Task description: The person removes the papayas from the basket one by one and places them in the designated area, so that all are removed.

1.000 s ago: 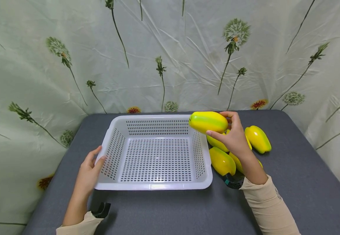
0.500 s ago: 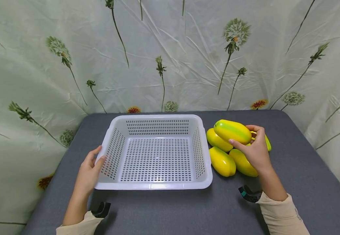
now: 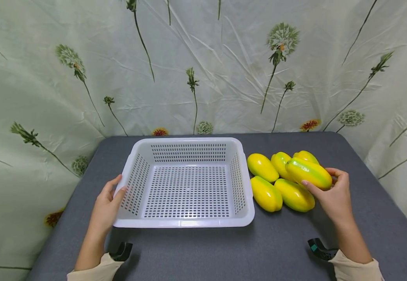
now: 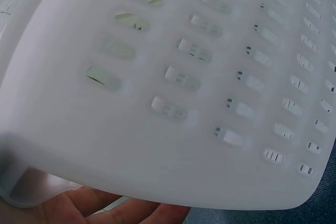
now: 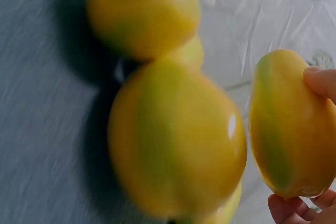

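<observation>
My right hand [image 3: 336, 197] grips a yellow-green papaya [image 3: 308, 173] by its near end, thumb on one side and fingers on the other. In the right wrist view the held papaya [image 5: 289, 124] is off the table, beside the others. Several more papayas [image 3: 294, 195] lie grouped right of a white perforated plastic basket [image 3: 180, 223]. At the basket's left side, my left hand [image 3: 106, 205] holds the rim, thumb on top. The left wrist view shows fingers [image 4: 131, 211] under the rim of the basket wall [image 4: 131, 140].
The grey table [image 3: 221, 253] carries the basket and the papayas. Behind it hangs a pale curtain [image 3: 224, 78] printed with flowers. Black wrist devices [image 3: 320, 249] sit at both cuffs.
My right hand has carried the papaya rightward and down, from by the basket's right rim to the right end of the papaya group. My left hand and the basket have stayed put.
</observation>
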Motion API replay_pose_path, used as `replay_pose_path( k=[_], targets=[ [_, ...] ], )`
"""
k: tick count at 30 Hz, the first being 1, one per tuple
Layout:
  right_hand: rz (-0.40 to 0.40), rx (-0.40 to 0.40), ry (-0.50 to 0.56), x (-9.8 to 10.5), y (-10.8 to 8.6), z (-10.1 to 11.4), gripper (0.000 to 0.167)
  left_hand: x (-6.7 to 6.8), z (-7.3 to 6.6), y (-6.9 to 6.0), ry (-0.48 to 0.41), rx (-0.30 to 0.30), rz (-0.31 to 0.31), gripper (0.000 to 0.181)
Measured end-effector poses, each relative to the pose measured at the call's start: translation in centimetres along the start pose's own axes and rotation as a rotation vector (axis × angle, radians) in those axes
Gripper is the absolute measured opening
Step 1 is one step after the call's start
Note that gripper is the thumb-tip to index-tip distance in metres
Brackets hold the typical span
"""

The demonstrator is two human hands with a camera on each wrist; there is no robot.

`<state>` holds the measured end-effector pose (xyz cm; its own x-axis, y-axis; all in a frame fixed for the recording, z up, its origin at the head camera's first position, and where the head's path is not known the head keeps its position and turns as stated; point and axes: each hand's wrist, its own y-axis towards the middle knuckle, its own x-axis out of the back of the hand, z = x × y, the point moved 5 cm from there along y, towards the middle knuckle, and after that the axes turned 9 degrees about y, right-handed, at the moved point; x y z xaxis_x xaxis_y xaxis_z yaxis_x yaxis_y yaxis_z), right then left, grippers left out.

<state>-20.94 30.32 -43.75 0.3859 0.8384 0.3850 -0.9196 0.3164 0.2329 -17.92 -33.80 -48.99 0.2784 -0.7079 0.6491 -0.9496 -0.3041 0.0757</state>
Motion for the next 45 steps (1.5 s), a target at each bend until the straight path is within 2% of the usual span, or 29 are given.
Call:
replay_pose_path(
  k=[3, 5, 9, 12, 15, 18, 22, 25, 35, 45],
  targets=[
    [-0.018, -0.047, 0.002, 1.1, -0.8, 0.0, 0.076, 0.0, 0.1, 0.0, -0.003, 0.001, -0.003, 0.053],
    [-0.048, -0.051, -0.049, 1.7, -1.1, -0.8, 0.075, 0.1, 0.1, -0.1, -0.005, -0.005, -0.002, 0.055],
    [-0.075, -0.085, -0.066, 2.7, -1.7, -1.7, 0.077, 0.3, -0.3, -0.2, -0.01, -0.016, -0.004, 0.058],
    [-0.098, -0.152, -0.071, 2.9, -2.4, -1.2, 0.079, 0.7, -1.4, -0.6, -0.019, -0.019, 0.013, 0.06],
    [-0.107, -0.217, -0.078, 3.0, -3.3, 0.1, 0.078, 1.2, -3.3, -1.3, -0.03, 0.009, 0.059, 0.061],
    [-0.104, -0.241, -0.087, 2.9, -3.9, 0.8, 0.077, 1.0, -2.7, -1.1, -0.028, 0.014, 0.054, 0.061],
    [-0.096, -0.258, -0.09, 2.8, -4.2, 0.3, 0.078, 0.4, -0.5, -0.3, -0.015, -0.021, 0.006, 0.06],
    [-0.075, -0.276, -0.094, 2.7, -4.3, -0.3, 0.08, 0.3, -0.4, -0.3, -0.019, -0.017, 0.004, 0.06],
    [-0.032, -0.248, -0.108, 2.0, -4.3, -1.2, 0.078, 0.4, -0.8, -0.3, -0.002, -0.02, -0.001, 0.054],
    [0.009, -0.161, -0.103, 2.0, -4.3, -0.5, 0.065, 0.3, -0.8, -0.3, 0.011, -0.012, -0.002, 0.055]
  ],
)
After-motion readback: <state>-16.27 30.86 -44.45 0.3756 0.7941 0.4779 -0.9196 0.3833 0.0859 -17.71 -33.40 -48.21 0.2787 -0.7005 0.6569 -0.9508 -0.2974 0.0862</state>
